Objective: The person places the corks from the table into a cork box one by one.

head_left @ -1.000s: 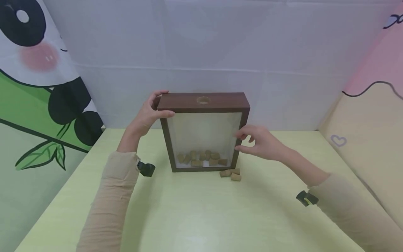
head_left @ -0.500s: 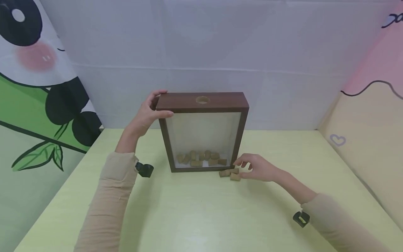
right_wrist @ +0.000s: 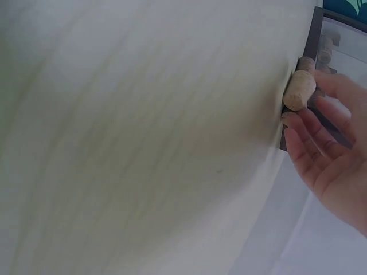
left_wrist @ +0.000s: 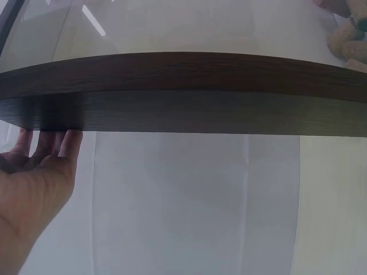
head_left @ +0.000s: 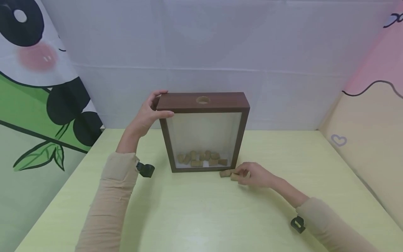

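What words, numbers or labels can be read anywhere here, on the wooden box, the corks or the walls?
None can be read.
The wooden box held by the left hand: plain, no label.
The corks by the right hand: any print is too small to tell.
Black marks at the top right of the pink wall: cut off by the frame edge, unreadable.
The panda drawing and heart outline are pictures, not text.

Right hand (head_left: 253, 174) dropped from right edge of wooden frame (head_left: 204, 131), came down to table (head_left: 201, 213), now fingers (right_wrist: 312, 134) closing on loose corks (head_left: 231, 173) by frame's lower right corner. Right forearm sunk lower, closer to tabletop.
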